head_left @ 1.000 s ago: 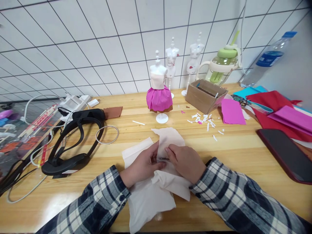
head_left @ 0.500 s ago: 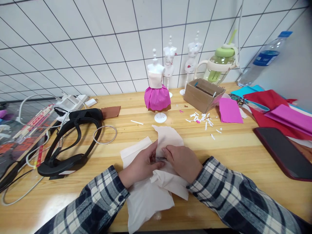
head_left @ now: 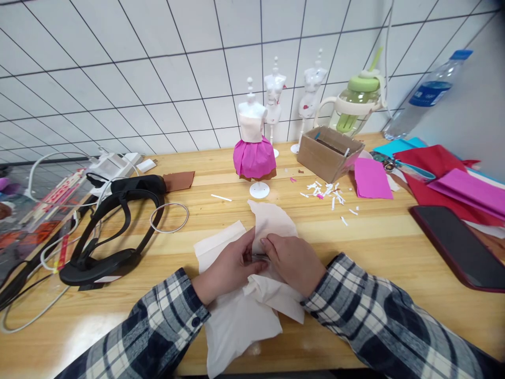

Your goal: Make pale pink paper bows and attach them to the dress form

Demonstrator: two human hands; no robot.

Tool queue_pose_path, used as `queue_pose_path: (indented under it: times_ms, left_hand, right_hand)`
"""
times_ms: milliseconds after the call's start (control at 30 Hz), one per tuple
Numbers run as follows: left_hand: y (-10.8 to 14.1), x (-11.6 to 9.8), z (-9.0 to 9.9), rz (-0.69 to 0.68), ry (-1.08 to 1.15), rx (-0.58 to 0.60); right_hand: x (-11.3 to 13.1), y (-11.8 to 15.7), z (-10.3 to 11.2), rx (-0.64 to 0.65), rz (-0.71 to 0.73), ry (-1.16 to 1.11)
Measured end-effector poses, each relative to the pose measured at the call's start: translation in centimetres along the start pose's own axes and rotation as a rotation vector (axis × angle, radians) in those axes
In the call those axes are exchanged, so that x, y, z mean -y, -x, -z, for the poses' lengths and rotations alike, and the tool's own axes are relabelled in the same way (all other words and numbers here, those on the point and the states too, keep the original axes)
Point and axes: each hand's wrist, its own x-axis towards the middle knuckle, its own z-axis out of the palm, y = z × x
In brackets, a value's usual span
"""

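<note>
I see the right hand (head_left: pixel 294 259) sitting a shade closer to the left hand (head_left: pixel 226 264) than 1 second ago. The upper left corner of the pale sheet (head_left: pixel 274 218) has crept up and rightward. The person's head has swung slightly right. At the far left, a blurred shape (head_left: pixel 5 210) shows near where blue bits were 0.5 seconds ago.

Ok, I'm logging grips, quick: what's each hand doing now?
Left hand: closed, holding the thin off-white paper-like sheet.
Right hand: closed, pinching the same sheet.
</note>
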Motion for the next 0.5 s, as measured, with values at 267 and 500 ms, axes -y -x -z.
queue_pose_path:
  times_ms: [267,500]
  left_hand:
    - [0.13,0.1,0.08,-0.012,-0.037,0.0]
    - [0.15,0.24,0.12,-0.009,-0.072,-0.017]
  right_hand:
    - [-0.03,0.06,-0.09,-0.012,0.005,0.027]
    - [-0.13,-0.15,-0.24,-0.007,0.003,0.032]
